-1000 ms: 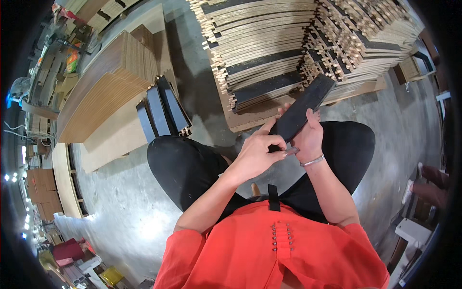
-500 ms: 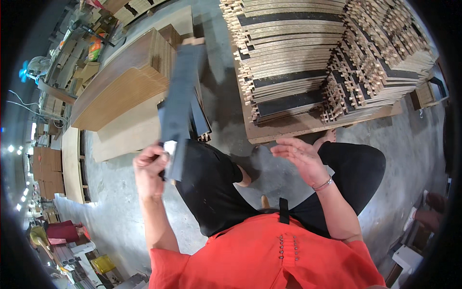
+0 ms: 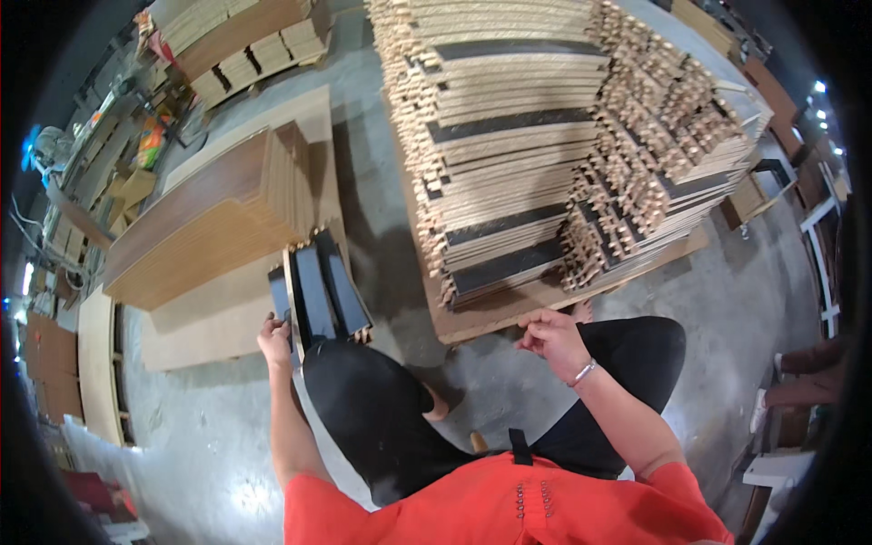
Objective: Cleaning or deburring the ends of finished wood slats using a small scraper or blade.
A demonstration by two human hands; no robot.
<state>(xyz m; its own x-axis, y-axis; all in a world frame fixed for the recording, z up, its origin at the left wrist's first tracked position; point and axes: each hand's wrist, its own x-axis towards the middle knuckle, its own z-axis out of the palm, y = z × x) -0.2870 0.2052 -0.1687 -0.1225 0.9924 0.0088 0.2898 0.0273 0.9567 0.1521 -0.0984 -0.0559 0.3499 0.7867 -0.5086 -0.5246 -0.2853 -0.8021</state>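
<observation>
Dark panels [image 3: 322, 295] stand on edge, few so far, left hand [image 3: 275, 341] fingers grasping one. Right hand [image 3: 552, 338], fingers loosely curled and empty, hovers by the tall strip stack [image 3: 509, 154] (still large).

The left hand [image 3: 273, 341] hides its fingers behind the dark flat boards [image 3: 320, 295] standing on edge. The tall stack of pale wooden strips [image 3: 518, 136] is cut off at the top edge. Far-off shelves at the left are too blurry to tell.

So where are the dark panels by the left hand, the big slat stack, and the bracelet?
dark panels [image 3: 320, 295]: head view, on a black face.
slat stack [image 3: 509, 136]: head view, on its slat ends.
bracelet [image 3: 584, 371]: head view, on the right wrist.
</observation>
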